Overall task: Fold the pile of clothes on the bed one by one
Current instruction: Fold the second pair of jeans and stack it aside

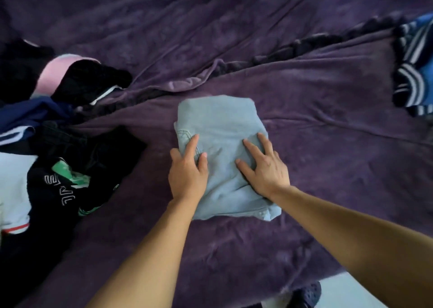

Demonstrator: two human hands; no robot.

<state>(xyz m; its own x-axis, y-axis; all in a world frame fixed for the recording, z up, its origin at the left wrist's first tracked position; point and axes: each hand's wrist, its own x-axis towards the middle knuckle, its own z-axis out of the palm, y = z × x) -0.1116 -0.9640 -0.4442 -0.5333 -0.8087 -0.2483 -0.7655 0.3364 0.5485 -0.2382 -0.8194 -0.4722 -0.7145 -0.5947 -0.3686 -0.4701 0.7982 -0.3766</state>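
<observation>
Both palms are down on the folded pale-blue denim [220, 120], which lies on the purple blanket [316, 143] right under my fingers. My left hand [187, 176] lies flat near its left edge, forefinger and thumb spread; whether the outer fingers hook over that edge I cannot tell. My right hand [267, 169] presses flat with fingers fanned wide, I reckon to squash the thick bundle so the fold doesn't spring open. Well left of my left fingers waits the unfolded pile [58, 167]. Far beyond my right fingertips sits a striped stack [414, 68], likely where this one goes.
</observation>
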